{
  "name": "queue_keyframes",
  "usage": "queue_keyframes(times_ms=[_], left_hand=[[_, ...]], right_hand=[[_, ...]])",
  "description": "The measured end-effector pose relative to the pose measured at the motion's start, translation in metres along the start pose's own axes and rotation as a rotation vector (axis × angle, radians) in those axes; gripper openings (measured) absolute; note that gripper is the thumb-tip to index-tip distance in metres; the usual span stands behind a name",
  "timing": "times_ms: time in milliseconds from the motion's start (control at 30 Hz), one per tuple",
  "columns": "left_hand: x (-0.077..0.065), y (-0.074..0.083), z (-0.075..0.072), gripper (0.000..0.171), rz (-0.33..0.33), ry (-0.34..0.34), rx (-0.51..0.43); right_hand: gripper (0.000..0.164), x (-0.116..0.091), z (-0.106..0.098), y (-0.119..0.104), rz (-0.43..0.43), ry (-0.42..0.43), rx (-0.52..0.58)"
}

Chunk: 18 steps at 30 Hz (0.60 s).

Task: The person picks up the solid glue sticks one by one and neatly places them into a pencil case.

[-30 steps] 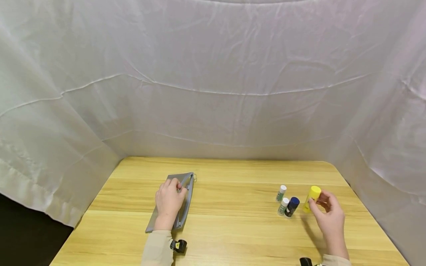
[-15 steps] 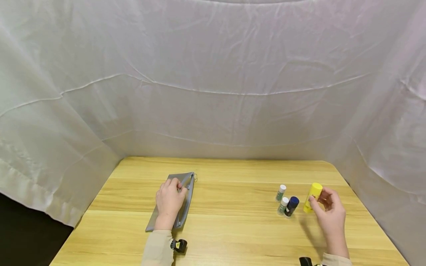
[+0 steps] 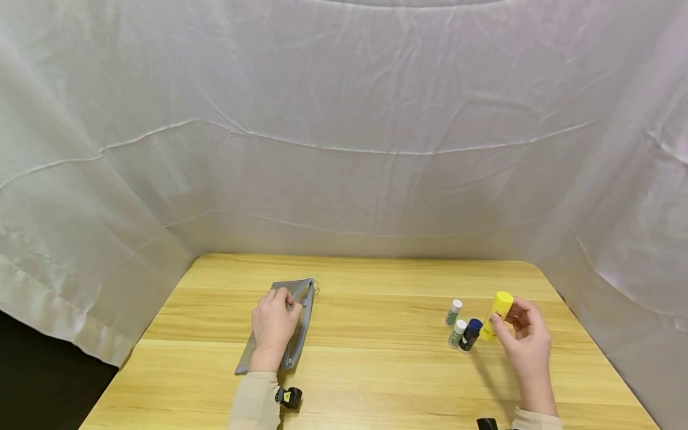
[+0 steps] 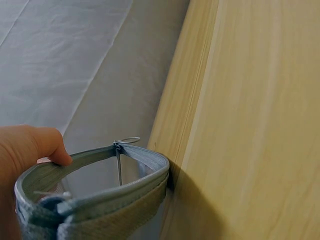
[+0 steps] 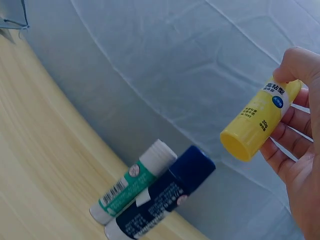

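My right hand [image 3: 527, 340] pinches a yellow glue stick [image 5: 262, 117] between thumb and fingers, held up off the table. Just left of it stand a dark blue glue stick [image 3: 471, 335] and a white-capped green glue stick [image 3: 457, 334], side by side. A second white-capped glue stick [image 3: 454, 312] stands a little behind them. Over on the left, my left hand [image 3: 275, 325] grips the edge of a grey zippered pouch [image 4: 115, 200]. In the left wrist view the pouch's mouth gapes open, with a ring at its far end; its inside is mostly hidden.
The wooden table [image 3: 376, 358] is enclosed by pale grey curtains [image 3: 365, 191] at the back and both sides. Small black cameras [image 3: 290, 397] are strapped at the wrists. Bare wood lies between the pouch and the glue sticks.
My right hand has lifted the yellow glue stick slightly and carried it left, nearer the dark blue one. My left hand and the pouch have stayed put.
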<state>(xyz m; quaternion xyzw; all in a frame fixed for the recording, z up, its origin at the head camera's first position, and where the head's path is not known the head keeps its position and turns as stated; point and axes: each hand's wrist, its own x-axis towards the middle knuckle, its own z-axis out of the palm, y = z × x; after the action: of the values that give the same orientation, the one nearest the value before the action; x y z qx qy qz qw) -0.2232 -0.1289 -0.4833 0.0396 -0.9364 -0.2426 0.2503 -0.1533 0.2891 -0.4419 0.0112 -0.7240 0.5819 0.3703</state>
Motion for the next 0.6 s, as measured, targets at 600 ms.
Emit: queue_keyframes(times_ms=[600], left_hand=[[0.000,0.001,-0.001,0.016,0.001,0.007,-0.006]], right_hand=[[0.043,-0.006,0.023,-0.011,-0.098,-0.131,0.170]])
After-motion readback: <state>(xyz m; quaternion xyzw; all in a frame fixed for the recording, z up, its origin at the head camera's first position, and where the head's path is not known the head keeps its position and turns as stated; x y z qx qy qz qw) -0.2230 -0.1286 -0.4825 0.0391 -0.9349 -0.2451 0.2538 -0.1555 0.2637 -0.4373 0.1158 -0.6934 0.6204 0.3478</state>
